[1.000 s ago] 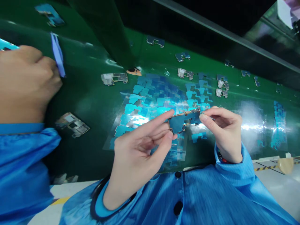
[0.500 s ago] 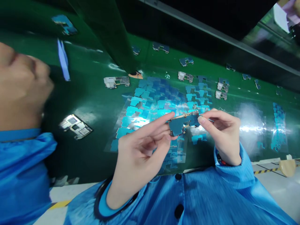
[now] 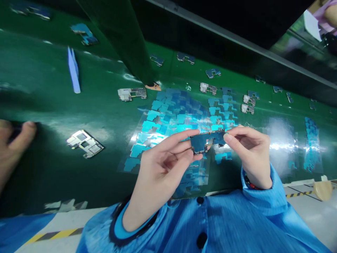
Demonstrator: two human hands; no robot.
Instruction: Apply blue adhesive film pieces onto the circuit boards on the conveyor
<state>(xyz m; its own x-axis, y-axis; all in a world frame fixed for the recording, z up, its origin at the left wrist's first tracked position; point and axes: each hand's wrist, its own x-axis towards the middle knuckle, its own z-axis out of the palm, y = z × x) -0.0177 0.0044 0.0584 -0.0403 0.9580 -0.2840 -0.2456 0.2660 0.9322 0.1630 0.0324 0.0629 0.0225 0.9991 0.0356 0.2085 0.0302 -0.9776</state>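
A small circuit board (image 3: pixel 204 141) with a dark blue face is held up between my two hands, above the green work surface. My left hand (image 3: pixel 168 161) grips its left end, thumb below and index finger along the top edge. At the board's right end, the thumb and index finger of my right hand (image 3: pixel 247 147) pinch the corner. Beneath and behind the board lie clear sheets bearing many bright blue cut-out stickers (image 3: pixel 168 109). A silvery circuit board (image 3: pixel 85 143) rests farther left of my left hand.
Blue tweezers (image 3: pixel 73 72) lie at the upper left. More circuit boards (image 3: pixel 131 94) are scattered along the green bench (image 3: pixel 110 182). A dark post (image 3: pixel 123 38) rises from it, under a dark overhead ledge (image 3: pixel 223 28). A co-worker's hand (image 3: pixel 15 147) is at the left edge.
The co-worker's hand and sleeve have drawn back toward the lower left. A board at the upper left has shifted right. My hands keep the board, with my left fingers slightly shifted.
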